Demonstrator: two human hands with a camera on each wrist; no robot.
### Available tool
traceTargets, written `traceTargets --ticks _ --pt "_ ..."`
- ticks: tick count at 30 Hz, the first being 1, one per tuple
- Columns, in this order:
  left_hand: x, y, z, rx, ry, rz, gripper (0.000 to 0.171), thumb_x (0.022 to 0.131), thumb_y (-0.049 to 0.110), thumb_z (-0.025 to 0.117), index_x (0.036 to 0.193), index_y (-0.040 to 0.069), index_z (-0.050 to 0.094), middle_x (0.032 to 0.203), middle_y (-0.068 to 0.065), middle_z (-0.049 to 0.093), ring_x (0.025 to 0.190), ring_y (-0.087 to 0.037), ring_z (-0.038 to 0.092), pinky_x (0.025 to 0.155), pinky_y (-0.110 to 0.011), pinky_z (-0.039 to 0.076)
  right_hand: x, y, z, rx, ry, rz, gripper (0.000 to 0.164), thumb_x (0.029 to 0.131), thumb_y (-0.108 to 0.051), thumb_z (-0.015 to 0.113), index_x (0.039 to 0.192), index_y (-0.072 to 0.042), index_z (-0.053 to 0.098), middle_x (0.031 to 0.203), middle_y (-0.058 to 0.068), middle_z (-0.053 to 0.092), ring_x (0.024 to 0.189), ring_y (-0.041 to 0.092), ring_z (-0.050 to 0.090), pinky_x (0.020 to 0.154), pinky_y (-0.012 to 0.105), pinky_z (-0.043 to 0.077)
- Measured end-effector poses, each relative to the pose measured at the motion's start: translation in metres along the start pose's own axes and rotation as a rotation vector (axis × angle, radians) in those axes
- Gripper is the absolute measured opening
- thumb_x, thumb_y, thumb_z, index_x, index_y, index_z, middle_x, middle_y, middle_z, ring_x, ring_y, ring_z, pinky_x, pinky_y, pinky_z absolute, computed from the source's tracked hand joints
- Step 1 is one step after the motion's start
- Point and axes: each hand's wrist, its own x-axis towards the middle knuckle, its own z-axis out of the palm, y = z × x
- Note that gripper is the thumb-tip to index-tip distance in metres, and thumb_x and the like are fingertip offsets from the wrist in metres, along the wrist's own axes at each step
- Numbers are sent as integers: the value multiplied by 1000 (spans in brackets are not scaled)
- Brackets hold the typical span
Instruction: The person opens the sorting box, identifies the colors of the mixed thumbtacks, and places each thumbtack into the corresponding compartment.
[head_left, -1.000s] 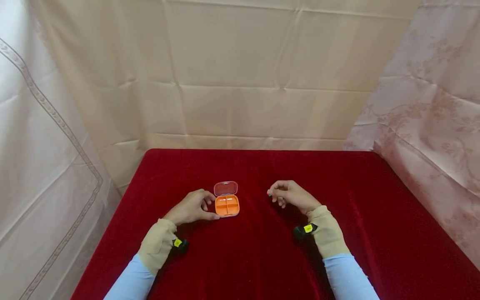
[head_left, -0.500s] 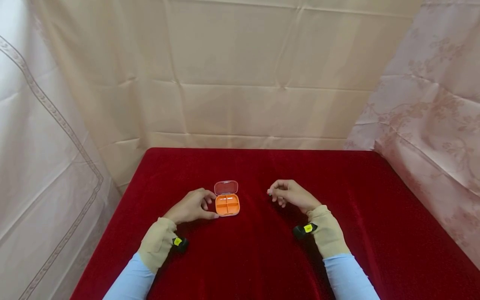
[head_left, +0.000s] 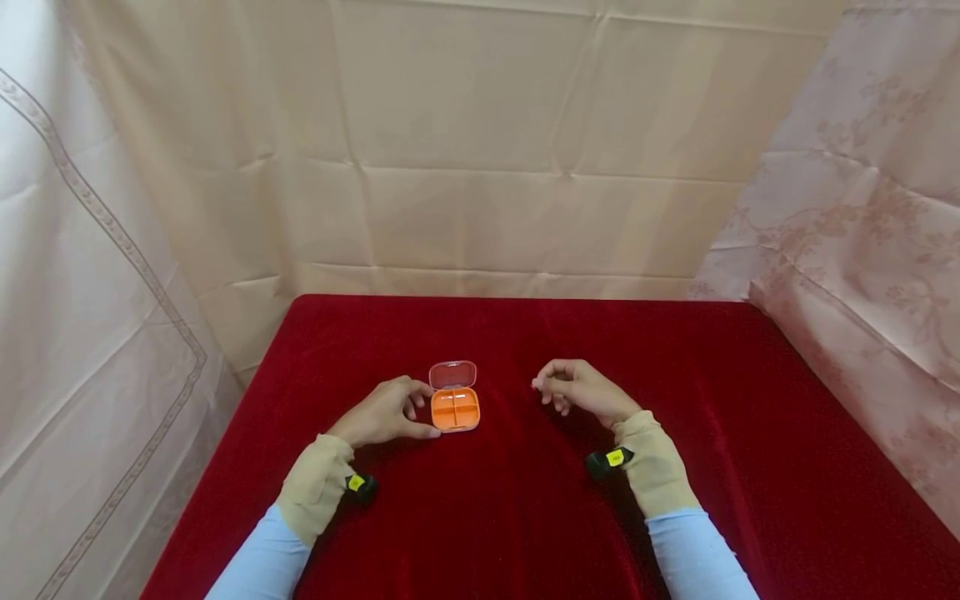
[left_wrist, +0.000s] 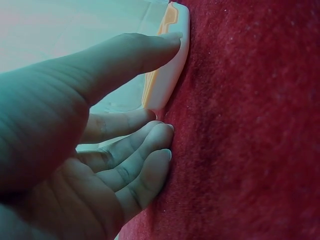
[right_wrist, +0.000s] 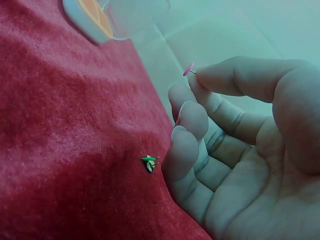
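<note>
An orange pill box with a white outer shell and four-way dividers lies on the red cloth, its clear lid raised at the back. My left hand holds the box by its left side, the thumb at the front corner and the index finger near the back corner. Between thumb and index finger, my right hand pinches a pink flat-headed thumbtack above the cloth. In the right wrist view, a small cluster of green and yellow thumbtacks lies below that hand's curled fingers; the head view hides it.
A red velvet cloth covers the table. Behind it hangs a beige curtain, with a pale curtain at the left and a floral one at the right.
My right fingertips have shifted slightly, and a green speck seen beside them earlier is no longer visible. My left hand and the pill box stay where they were.
</note>
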Motion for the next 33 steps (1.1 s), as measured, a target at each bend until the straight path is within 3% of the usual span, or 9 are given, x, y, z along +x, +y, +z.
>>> traceTargets --ticks 15,33 --pt "2 0 1 12 2 14 58 71 38 85 115 6 65 95 -3 57 79 -15 55 69 -28 47 0 -2 2 -3 -10 -3 37 98 -26 61 112 9 60 86 19 60 67 19 52 61 32 48" --pt "5 -1 4 -7 13 -17 58 70 38 86 115 8 66 95 -3 57 80 -15 55 69 -27 47 4 1 2 4 -3 3 40 96 -28 64 109 10 59 84 19 60 66 19 52 60 33 48"
